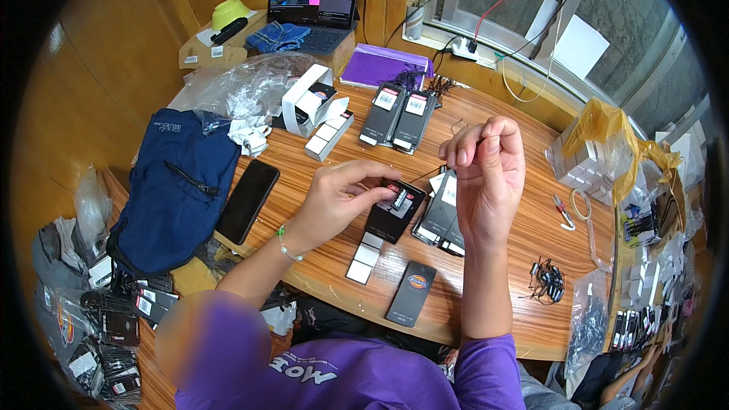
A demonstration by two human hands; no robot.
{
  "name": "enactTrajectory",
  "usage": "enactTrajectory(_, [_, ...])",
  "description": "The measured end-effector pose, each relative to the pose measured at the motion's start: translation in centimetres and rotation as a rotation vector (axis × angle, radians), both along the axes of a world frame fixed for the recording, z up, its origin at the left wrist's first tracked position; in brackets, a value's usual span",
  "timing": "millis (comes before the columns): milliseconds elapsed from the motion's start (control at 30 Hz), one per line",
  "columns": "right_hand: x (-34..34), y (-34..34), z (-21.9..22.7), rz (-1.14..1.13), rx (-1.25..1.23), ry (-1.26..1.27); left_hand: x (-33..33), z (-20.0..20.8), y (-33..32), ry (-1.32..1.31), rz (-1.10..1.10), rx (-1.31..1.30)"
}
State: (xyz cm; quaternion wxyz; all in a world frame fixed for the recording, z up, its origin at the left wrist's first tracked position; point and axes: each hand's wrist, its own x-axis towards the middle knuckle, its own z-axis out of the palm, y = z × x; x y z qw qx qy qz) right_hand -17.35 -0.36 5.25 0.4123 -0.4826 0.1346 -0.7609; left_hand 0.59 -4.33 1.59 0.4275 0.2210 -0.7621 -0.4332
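Glossy black rectangular card tag [386, 226], upper end pinched by left hand [345, 196], extends toward six o'clock from those fingertips; right hand [486, 167], at two o'clock, is pinched closed, contents indiscernible.

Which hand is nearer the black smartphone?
Left. The left hand is a little to the right of the black smartphone; the right hand is much farther right, past the left hand.

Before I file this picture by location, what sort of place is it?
Probably a small packing workshop: stacks of dark tags and a tangle of black cords lie on the wooden tabletop, with wrapped white boxes at the right.
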Motion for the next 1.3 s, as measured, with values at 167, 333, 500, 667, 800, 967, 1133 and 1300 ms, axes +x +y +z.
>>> enactTrajectory(167, [-0.2, 1.7, 1.2, -0.038, -0.005, 0.0, -0.2, -1.5, -2.3, -0.154, -0.139, 0.176])
enactTrajectory(333, [-1.6, 3.7, 2.5, -0.134, -0.101, 0.066, -0.3, -5.5, -2.7, -0.797, -0.288, -0.298])
enactTrajectory(500, [-2.2, 4.4, 3.3, -0.175, -0.06, 0.029, -0.6, -6.3, -2.2, -1.017, -0.261, -0.379])
enactTrajectory(667, [-2.2, 4.2, 3.2, -0.115, -0.013, 0.025, -0.6, -5.7, -1.4, -0.913, -0.199, -0.55])
enactTrajectory(800, [-1.6, 4.2, 3.2, -0.108, 0.061, 0.072, -0.6, -3.4, -1.7, -0.81, -0.228, -0.182])
enactTrajectory(967, [0.4, 3.8, 2.7, -0.086, 0.216, 0.258, 0.8, 0.5, -1.3, -0.169, -0.03, 0.284])
enactTrajectory(1133, [2.6, 1.9, 0.7, -0.237, 0.266, 0.55, 1.2, 1.2, -0.1, 0.109, 0.148, 0.142])
enactTrajectory(1300, [4.2, 0.8, -0.5, -0.476, 0.148, 0.682, 1.5, 1.6, 0.4, 0.111, 0.233, 0.057])
